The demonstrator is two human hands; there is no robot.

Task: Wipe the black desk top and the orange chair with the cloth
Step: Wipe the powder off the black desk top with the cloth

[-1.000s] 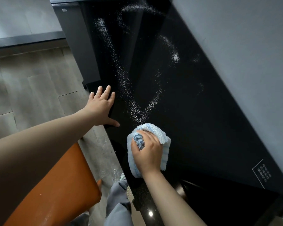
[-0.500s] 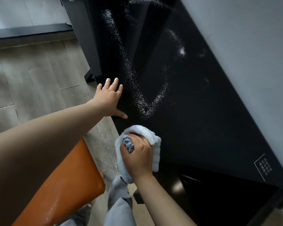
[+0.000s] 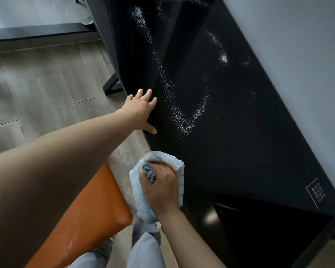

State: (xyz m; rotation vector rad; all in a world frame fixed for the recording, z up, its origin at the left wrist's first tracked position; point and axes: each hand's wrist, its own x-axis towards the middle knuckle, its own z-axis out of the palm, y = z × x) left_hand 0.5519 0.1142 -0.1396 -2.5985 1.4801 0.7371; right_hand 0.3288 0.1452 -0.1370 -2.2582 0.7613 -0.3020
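Note:
The black desk top (image 3: 240, 132) runs from the top middle down to the lower right, with curved trails of white powder (image 3: 184, 120) on it. My right hand (image 3: 160, 187) grips a bunched light blue cloth (image 3: 141, 196) at the desk's near left edge. My left hand (image 3: 140, 109) rests flat on the desk edge with fingers spread, just left of the powder. The orange chair seat (image 3: 89, 213) lies below the left arm, with white specks on its near part.
A grey wall (image 3: 298, 45) borders the desk on the right. Grey wood-look floor (image 3: 46, 84) lies to the left, with a black desk leg (image 3: 112, 86) and a dark baseboard at the top left. My grey trouser legs (image 3: 143, 248) show at the bottom.
My right hand has dragged the cloth back and left from the powder's lower end to the desk's near edge. The left hand has stayed planted.

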